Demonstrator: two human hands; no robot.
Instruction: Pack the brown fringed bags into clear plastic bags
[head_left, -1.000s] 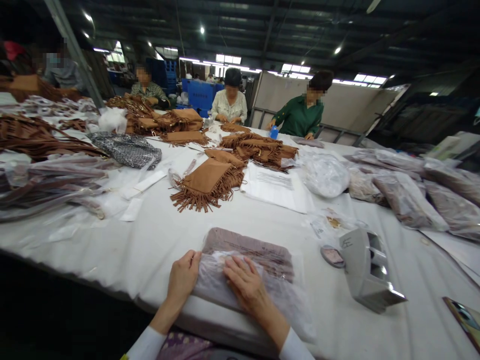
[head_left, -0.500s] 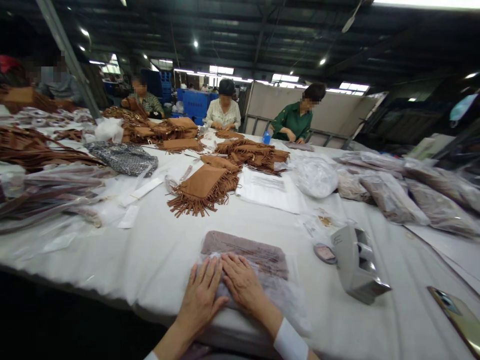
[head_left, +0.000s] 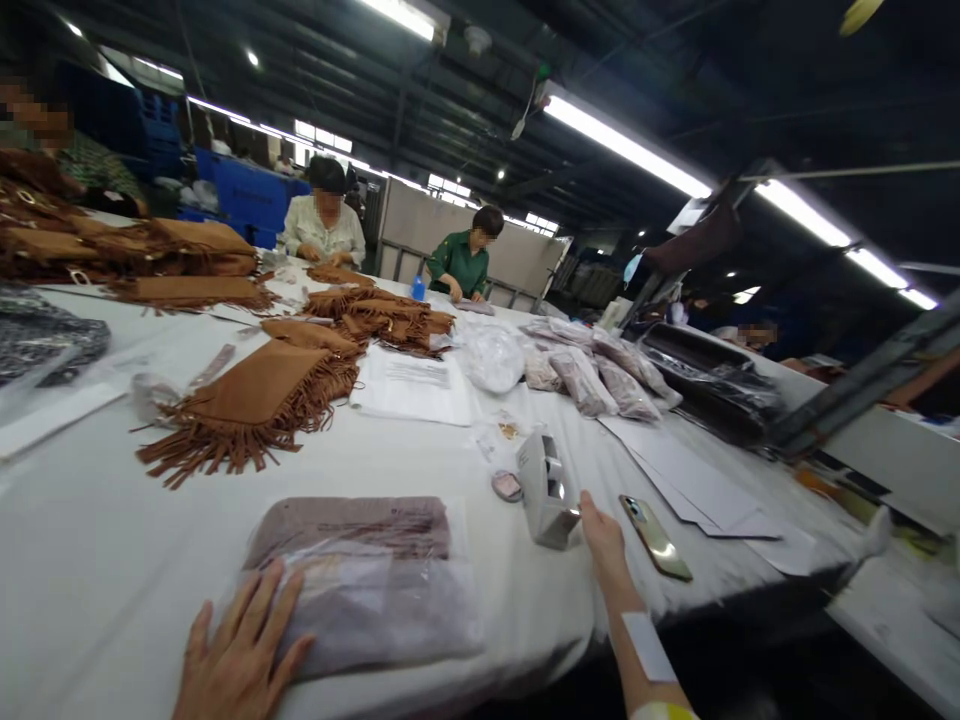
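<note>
A flat mauve-brown pouch in a clear plastic bag (head_left: 375, 590) lies on the white-covered table in front of me. My left hand (head_left: 244, 640) rests on the bag's lower left part, fingers spread and flat. Out to the right, my right hand (head_left: 604, 540) is at the near end of a grey tape dispenser (head_left: 546, 490). Its fingers are drawn together against the dispenser's cutting edge; whatever they pinch is too small to make out. A small round disc (head_left: 507, 486) lies beside the dispenser.
Brown fringed bags (head_left: 240, 395) and white paper sheets (head_left: 412, 385) lie beyond the pouch. Several plastic-wrapped packages (head_left: 585, 380) are heaped at the back right. A phone (head_left: 655, 538) lies right of my right hand, near cardboard sheets (head_left: 690, 480). Co-workers sit across the table.
My right hand has left the bagged pouch and reached right to the tape dispenser. My left hand has shifted to the bag's left part. The view has turned right.
</note>
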